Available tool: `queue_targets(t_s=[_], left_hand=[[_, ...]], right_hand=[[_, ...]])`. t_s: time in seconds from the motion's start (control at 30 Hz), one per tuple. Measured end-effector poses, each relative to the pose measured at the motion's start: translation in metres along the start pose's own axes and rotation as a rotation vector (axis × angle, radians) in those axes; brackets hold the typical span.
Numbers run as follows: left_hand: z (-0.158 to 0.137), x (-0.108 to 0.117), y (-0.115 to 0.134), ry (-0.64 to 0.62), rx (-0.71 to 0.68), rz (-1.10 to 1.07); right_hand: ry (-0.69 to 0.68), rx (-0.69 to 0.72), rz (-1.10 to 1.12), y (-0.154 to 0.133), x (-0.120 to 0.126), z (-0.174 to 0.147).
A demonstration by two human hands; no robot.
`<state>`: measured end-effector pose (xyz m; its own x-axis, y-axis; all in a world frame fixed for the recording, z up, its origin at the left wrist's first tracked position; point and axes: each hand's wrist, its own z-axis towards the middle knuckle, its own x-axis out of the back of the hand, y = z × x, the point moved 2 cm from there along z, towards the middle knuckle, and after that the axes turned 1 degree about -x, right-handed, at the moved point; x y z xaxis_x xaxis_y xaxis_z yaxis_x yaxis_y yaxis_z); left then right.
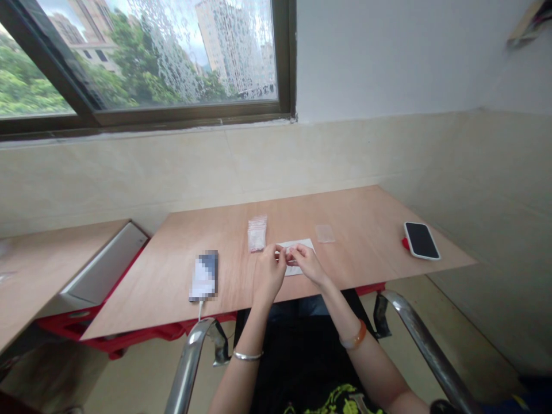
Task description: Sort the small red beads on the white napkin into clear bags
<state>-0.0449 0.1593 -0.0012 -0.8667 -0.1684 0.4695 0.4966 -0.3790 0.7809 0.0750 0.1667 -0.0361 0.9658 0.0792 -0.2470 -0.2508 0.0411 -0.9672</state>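
Here we are, left hand and right hand close together above the white sheet on the table, fingers curled in, tips pinching what looks like a small clear piece, too tiny to name, right between them, with the bundle of clear bags lying just beyond the left

hands 2; white sheet 1; packet stack 1; phones 2; bangles 2; armrests 2
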Motion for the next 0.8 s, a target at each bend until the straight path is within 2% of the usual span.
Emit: queue_targets(t_s=[0.1, 0.23, 0.3, 0.47, 0.53, 0.6, 0.8], left_hand=[[-0.003, -0.006, -0.006, 0.063, -0.016, 0.046], [-0.003, -0.005, -0.003, 0.066, -0.006, -0.007], [-0.001, 0.000, 0.001, -0.008, -0.014, -0.035], [0.010, 0.009, 0.014, -0.374, -0.070, -0.198], [0.013, 0.010, 0.018, -0.432, -0.076, -0.233], [0.014, 0.010, 0.023, -0.418, -0.064, -0.223], [0.013, 0.006, 0.034, -0.263, -0.023, -0.080]], right_hand=[[0.035, 0.044, -0.074, 0.006, -0.003, 0.001], [0.076, 0.080, -0.152, 0.001, -0.004, -0.002], [0.084, 0.080, -0.134, -0.006, -0.002, -0.007], [-0.011, 0.020, -0.098, -0.020, 0.004, -0.017], [-0.035, 0.031, -0.084, -0.022, 0.005, -0.019], [-0.017, 0.065, -0.064, -0.022, 0.004, -0.019], [0.125, 0.164, -0.106, -0.018, -0.001, -0.019]])
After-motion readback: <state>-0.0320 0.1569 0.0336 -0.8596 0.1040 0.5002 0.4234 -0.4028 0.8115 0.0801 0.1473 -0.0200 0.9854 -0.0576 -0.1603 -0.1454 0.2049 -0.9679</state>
